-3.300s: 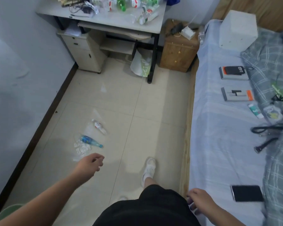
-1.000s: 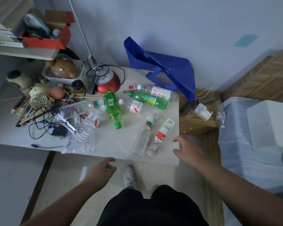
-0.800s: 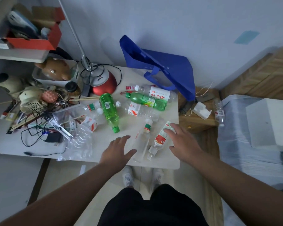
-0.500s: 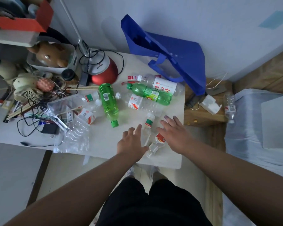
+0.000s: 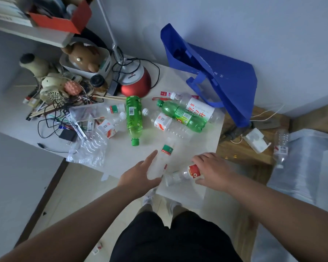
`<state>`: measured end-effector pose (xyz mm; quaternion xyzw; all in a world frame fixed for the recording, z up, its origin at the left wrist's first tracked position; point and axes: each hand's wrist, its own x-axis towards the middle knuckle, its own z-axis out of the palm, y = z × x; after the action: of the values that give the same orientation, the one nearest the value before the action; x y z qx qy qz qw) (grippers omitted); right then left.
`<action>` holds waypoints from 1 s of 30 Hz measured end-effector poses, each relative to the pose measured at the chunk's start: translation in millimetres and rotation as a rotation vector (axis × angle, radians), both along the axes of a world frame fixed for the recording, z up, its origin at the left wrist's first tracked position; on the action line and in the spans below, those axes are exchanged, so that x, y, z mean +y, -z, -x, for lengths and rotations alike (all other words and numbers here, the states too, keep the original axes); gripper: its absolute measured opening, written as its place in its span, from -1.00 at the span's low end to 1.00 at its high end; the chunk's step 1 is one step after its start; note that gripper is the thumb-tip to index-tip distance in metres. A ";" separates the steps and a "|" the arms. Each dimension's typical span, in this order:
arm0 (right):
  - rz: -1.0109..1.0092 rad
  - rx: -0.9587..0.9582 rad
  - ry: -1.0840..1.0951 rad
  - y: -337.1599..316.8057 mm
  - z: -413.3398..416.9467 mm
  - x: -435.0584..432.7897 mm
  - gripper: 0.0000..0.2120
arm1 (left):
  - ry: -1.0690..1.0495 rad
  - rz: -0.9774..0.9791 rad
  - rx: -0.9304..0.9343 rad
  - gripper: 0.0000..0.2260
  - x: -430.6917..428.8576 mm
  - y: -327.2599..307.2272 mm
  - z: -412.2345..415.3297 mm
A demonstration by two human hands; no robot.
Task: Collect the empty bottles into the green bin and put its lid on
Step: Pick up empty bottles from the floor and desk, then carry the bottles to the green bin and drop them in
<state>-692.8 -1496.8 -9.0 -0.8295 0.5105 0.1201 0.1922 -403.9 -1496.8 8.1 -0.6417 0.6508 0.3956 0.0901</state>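
Empty bottles are lying scattered over the white desk (image 5: 180, 190): a green bottle (image 5: 133, 120) at 12 o'clock from the hands, another green one (image 5: 182, 116) at 1 o'clock, beside a blue bag (image 5: 222, 80). Cables (image 5: 51, 120) are crowding 10 o'clock. The left hand (image 5: 140, 176) is curling round a clear bottle (image 5: 162, 159), fingers half closed. The right hand (image 5: 212, 171) is gripping a red-labelled bottle (image 5: 186, 173) at the desk's near edge
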 end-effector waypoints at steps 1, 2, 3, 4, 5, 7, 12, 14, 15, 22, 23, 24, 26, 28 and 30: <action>-0.038 -0.039 0.026 -5.3 3.7 -0.3 -0.43 | -0.029 0.003 0.022 -0.14 8.5 -5.3 -5.2; -0.073 -0.072 0.049 -10.4 6.4 -0.5 -0.40 | -0.079 0.008 0.048 -0.13 18.3 -10.5 -10.4; -0.104 -0.100 0.086 -13.6 7.2 0.6 -0.37 | -0.144 0.009 0.077 -0.11 28.4 -15.1 -16.9; -0.135 -0.127 0.131 -16.7 6.7 1.7 -0.35 | -0.227 0.013 0.112 -0.09 39.7 -19.7 -23.4; -0.174 -0.158 0.191 -19.1 4.7 3.5 -0.32 | -0.318 0.017 0.154 -0.08 51.4 -23.3 -29.6; -0.270 -0.234 0.319 -21.6 -5.6 7.3 -0.27 | -0.502 0.018 0.232 -0.07 78.6 -26.6 -43.7; -0.463 -0.457 0.528 -16.1 -51.7 18.8 -0.36 | -0.898 0.020 0.378 -0.24 154.0 -17.5 -79.6; -0.492 -0.453 0.500 -15.9 -73.7 23.9 -0.50 | -1.021 0.022 0.384 -0.29 186.1 -11.3 -95.8; -0.510 -0.439 0.469 -16.8 -87.0 27.5 -0.53 | -1.081 0.028 0.388 -0.30 204.1 -8.3 -104.7; -0.534 -0.315 0.286 -21.2 -199.2 63.4 -0.59 | -1.476 0.107 0.483 -0.45 341.0 7.1 -165.6; -0.537 -0.302 0.265 -22.6 -215.1 70.1 -0.58 | -1.510 0.094 0.496 -0.45 359.9 10.3 -173.8; -0.537 -0.285 0.234 -24.0 -234.6 78.4 -0.57 | -1.562 0.086 0.513 -0.44 381.8 12.3 -182.3; -0.528 -0.251 0.182 -27.1 -273.3 95.2 -0.53 | -1.672 0.091 0.541 -0.46 422.5 16.6 -196.6; -0.525 -0.226 0.132 -31.8 -305.6 109.8 -0.55 | -1.765 0.085 0.538 -0.46 455.3 19.7 -203.9; -0.537 -0.184 0.034 -35.5 -339.0 125.5 -0.59 | -1.881 0.091 0.532 -0.41 486.1 18.8 -208.5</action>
<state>-353.8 -1371.3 26.5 -0.7476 0.4545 0.1719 0.4527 -195.4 -1010.7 -10.7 -0.7915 -0.1130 0.4123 -0.4367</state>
